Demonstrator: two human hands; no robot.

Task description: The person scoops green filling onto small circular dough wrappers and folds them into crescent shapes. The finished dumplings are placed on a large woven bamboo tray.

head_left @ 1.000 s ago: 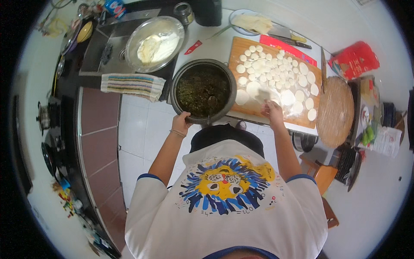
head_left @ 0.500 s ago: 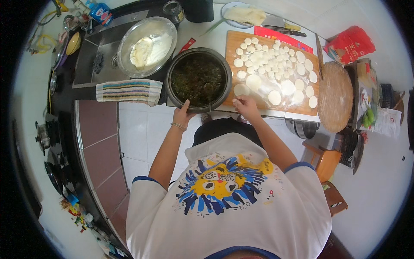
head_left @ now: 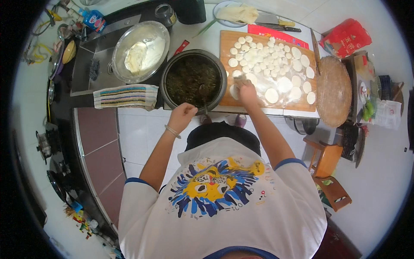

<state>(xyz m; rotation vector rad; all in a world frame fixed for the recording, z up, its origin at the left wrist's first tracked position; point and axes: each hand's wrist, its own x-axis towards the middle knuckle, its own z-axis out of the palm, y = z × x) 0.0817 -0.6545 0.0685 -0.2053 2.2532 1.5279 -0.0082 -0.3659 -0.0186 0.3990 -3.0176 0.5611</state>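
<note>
Printed characters are carried by one red bag (head_left: pixel 351 36) at the far right and by one flat red packet (head_left: pixel 269 33) laid along the far edge of the cutting board (head_left: pixel 226 43). One label is seen on the blue bottle (head_left: pixel 94 19) beside the sink (head_left: pixel 82 80). Small printed marks are shown around one lion design (head_left: pixel 214 181) on the white shirt (head_left: pixel 241 233).

One wooden cutting board is set on the white counter (head_left: pixel 207 31). About a dozen larger flattened dough discs (head_left: pixel 271 96) are spread over its near and right portions; the small dough pieces (head_left: pixel 263 58) are clustered too closely for an exact count. One dark round pot (head_left: pixel 165 84), filled with a dark green chopped mixture (head_left: pixel 185 77), is placed just left of the board. One spoon (head_left: pixel 202 90) is rested in the mixture. One metal bowl (head_left: pixel 116 62), containing dough (head_left: pixel 136 58), is positioned left of the pot.

The right hand (head_left: pixel 246 92) is held over the board's near-left corner, fingers bent together, with one disc directly at the fingertips; whether it is gripped cannot be told. The left hand (head_left: pixel 183 114) is held at the pot's near rim, fingers curled; rim contact cannot be confirmed.
</note>
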